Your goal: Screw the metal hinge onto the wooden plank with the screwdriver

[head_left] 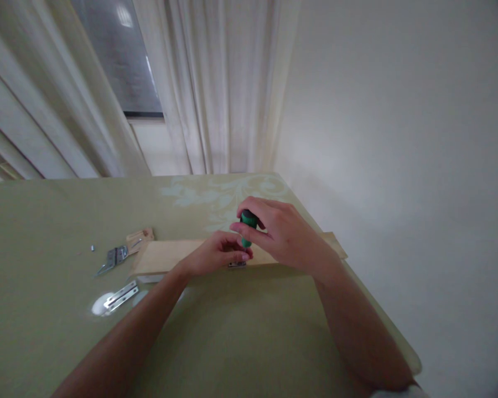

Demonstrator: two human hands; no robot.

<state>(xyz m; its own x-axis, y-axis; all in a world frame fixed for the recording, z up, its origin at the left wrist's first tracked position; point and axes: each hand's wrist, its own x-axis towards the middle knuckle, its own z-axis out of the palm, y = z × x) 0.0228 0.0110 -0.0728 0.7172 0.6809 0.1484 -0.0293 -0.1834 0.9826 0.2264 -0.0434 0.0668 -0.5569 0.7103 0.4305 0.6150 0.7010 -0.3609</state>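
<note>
My right hand [280,229] is closed around the green and black handle of a screwdriver [248,224], which stands nearly upright over a pale wooden board [166,255]. Close by its lower end, the thumb and fingers of my left hand [219,251] are pinched together. What they hold, perhaps a screw or the shaft, is too small and covered to tell. Under the left fingertips a metal hinge [237,265] sits at the board's near edge, partly hidden. The board lies lengthwise across the table, with its right part behind my right hand.
Left of the board lie a second metal hinge [117,256] and a small wooden piece [140,239]. Nearer me is a long silver hinge [122,297]. A tiny metal part [92,248] lies farther left. The green-covered table [232,331] ends at right by a white wall.
</note>
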